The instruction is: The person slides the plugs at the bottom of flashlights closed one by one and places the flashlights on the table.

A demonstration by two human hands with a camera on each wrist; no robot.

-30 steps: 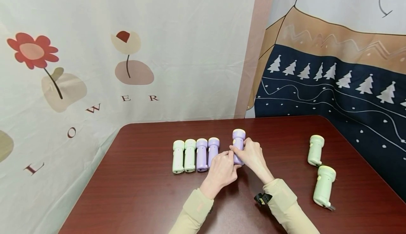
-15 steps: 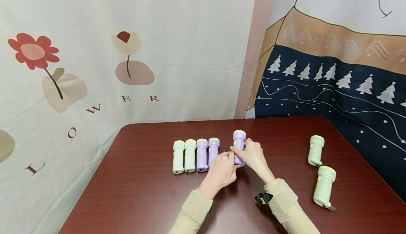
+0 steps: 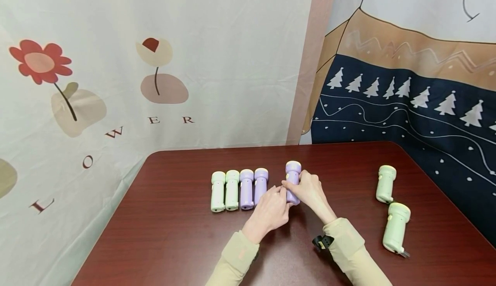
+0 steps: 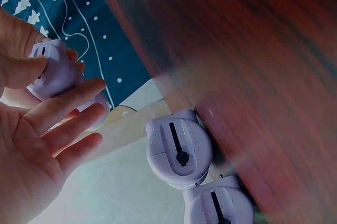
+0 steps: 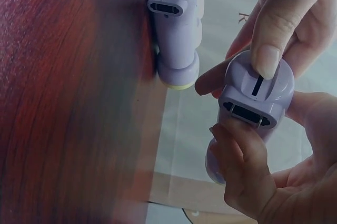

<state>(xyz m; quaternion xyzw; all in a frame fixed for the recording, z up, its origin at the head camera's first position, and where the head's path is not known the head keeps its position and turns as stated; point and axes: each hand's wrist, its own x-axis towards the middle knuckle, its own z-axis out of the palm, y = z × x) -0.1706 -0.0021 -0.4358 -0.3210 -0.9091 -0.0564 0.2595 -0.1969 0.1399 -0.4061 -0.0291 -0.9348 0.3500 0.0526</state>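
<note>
A purple flashlight (image 3: 293, 176) is between both hands in the head view, its lens end pointing away from me. My right hand (image 3: 311, 192) grips its body from the right. My left hand (image 3: 270, 210) holds the tail end, and its thumb (image 5: 267, 61) presses the slider on the tail in the right wrist view. Two metal prongs show in the slot (image 5: 246, 113) below that slider. The left hand's other fingers (image 4: 71, 153) are loosely extended in the left wrist view. Just left of the hands lies another purple flashlight (image 3: 261, 182), partly hidden by the left hand.
A row on the brown table (image 3: 162, 243) continues leftward with a purple flashlight (image 3: 246, 189) and two green flashlights (image 3: 232, 190). At the right lie a green flashlight (image 3: 385, 184) and a nearer green flashlight (image 3: 396, 228) with metal prongs sticking out. Printed curtains (image 3: 240, 62) hang behind.
The held purple flashlight has shifted slightly toward me and to the right. Both hands keep nearly the same hold, and the other flashlights stay put.
</note>
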